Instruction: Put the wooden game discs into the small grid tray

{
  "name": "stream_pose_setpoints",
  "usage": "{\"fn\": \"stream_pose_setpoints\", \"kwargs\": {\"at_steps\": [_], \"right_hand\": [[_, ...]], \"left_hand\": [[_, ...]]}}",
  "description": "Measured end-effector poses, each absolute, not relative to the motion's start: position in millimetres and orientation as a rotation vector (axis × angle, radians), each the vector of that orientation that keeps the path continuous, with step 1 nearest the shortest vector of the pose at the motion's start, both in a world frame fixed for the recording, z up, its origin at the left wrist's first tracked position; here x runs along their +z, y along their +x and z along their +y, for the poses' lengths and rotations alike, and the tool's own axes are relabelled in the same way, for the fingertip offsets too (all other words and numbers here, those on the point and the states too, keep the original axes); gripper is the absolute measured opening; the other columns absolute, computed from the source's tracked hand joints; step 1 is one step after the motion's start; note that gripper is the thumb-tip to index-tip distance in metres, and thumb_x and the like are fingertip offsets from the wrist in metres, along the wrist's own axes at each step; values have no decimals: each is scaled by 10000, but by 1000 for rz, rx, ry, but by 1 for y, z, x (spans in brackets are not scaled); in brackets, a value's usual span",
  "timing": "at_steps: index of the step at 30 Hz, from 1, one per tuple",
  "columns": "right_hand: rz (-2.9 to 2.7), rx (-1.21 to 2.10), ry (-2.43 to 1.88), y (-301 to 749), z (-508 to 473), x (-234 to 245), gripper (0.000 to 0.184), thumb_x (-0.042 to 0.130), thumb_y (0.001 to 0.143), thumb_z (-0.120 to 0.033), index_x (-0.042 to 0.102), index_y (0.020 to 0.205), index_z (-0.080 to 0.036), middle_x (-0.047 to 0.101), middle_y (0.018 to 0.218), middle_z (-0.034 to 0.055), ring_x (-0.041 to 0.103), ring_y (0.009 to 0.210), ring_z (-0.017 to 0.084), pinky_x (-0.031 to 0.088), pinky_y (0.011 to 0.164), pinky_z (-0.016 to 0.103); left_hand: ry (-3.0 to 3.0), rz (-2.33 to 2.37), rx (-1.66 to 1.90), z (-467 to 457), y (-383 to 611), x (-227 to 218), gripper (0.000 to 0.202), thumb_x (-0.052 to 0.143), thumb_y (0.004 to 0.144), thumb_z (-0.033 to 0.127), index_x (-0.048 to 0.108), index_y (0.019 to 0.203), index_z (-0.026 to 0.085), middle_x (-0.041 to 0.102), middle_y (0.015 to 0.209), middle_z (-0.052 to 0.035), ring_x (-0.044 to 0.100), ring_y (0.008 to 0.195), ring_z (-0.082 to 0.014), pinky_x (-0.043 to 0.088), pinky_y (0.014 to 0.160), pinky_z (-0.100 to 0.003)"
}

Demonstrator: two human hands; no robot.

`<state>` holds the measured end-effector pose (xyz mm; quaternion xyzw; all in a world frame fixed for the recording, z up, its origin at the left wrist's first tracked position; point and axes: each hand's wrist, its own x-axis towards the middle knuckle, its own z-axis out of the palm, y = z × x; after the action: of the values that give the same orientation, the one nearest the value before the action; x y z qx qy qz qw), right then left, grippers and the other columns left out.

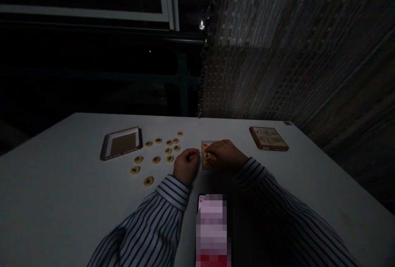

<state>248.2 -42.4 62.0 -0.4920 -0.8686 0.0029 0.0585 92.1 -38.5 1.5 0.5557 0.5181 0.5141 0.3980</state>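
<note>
My right hand (226, 154) reaches over a small white box tray (202, 142) with round xiangqi pieces in it, some marked in red. Its fingers are closed on a dark-lettered xiangqi piece (207, 156), just above or against the pieces in the tray. At the tray's left side is my left hand (187, 166), fingers curled and pinched together near the wall; whether anything is inside them is hidden. Several loose wooden xiangqi pieces (156, 160) with dark characters lie spread on the white table (77, 201) to the left.
An open box lid (123, 142) lies at the back left. A flat printed box (268, 138) rests at the back right. Near my front edge lies a phone (212, 230) with a blurred screen. Beyond the table hangs a string curtain (262, 53). The room is dim.
</note>
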Motion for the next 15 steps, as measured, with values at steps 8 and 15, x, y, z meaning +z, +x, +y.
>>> {"fn": "stream_pose_setpoints", "kwargs": {"at_steps": [8,15], "right_hand": [[-2694,20,-1511,248,-42,59,289,507,737,-350,611,970,-214,646,971,65,555,918,207,305,818,342],[-2749,11,-1525,248,-40,56,284,509,739,-364,620,959,-223,653,967,65,557,938,211,302,821,351]], "left_hand": [[1528,1368,1267,-36,92,-3,194,554,650,254,652,789,161,656,717,-37,585,670,-147,458,659,-271],[1486,1351,1274,-38,93,-1,175,570,636,249,655,762,162,650,684,-29,579,644,-143,449,639,-264]]}}
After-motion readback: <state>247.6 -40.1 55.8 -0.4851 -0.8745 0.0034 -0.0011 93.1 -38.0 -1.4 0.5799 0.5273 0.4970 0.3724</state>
